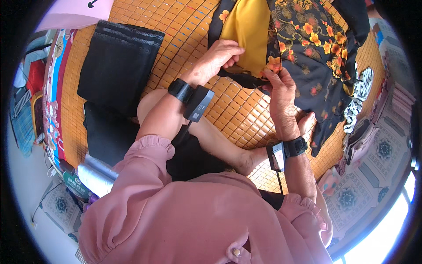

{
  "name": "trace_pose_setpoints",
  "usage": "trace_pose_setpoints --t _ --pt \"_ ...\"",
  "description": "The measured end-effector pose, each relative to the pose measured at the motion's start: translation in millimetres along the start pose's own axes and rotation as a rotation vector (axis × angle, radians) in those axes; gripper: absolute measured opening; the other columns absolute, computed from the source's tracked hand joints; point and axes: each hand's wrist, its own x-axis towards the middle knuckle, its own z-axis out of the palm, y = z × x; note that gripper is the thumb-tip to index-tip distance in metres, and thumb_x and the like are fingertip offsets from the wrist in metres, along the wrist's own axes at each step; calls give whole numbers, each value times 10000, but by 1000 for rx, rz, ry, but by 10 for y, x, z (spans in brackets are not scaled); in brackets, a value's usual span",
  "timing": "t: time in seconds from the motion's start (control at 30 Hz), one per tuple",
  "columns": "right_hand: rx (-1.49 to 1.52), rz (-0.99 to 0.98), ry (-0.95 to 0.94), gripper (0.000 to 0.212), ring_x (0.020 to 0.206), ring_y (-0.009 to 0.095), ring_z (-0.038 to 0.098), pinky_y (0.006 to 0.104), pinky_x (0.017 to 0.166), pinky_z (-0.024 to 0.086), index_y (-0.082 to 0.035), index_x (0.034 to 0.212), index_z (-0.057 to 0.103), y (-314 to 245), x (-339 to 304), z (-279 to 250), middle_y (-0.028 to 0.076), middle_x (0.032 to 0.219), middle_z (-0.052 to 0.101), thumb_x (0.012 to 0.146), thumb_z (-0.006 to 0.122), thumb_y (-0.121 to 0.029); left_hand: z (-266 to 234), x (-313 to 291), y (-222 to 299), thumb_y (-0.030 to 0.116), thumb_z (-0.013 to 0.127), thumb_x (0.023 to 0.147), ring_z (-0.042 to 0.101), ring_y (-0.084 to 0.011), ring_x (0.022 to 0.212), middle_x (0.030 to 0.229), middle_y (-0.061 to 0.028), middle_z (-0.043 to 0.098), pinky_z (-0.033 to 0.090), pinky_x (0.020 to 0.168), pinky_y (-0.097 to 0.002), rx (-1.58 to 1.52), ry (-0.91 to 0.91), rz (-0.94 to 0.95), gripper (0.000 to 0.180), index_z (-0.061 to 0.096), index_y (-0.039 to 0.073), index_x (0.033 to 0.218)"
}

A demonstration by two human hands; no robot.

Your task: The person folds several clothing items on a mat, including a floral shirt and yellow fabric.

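A black garment (307, 61) with orange flowers and a yellow inner side (248, 31) lies spread at the upper right of the head view. My left hand (220, 57) is closed at the left edge of the yellow part, its fingers curled and the fingertips partly hidden. Thumb and fingers of my right hand (281, 86) pinch the lower front edge of the same garment, beside an orange flower. Both wrists carry black straps with small boxes.
Under everything is a tan tiled mat (237, 114). Folded black cloth (121, 66) lies to the left, and a pink item (79, 13) is at the far left. Zebra-striped cloth (360, 99) sits along the right edge. My bare legs are folded on the mat.
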Motion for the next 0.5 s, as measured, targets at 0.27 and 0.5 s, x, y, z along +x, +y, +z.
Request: trace_pose_setpoints --t 0.27,0.5 --pt "-185 -34 -21 188 758 63 563 204 640 445 -57 980 585 16 18 -154 2 845 613 793 577 -74 101 24 152 235 549 839 530 -117 740 792 4 558 423 643 -259 156 -59 237 183 586 57 856" --pt "-319 -134 5 184 739 93 544 233 638 451 -23 898 593 56 100 -12 1 822 603 745 651 -106 107 114 52 214 501 875 569 -244 947 1030 -114 569 471 811 -402 -795 -355 15 253 513 36 1055"
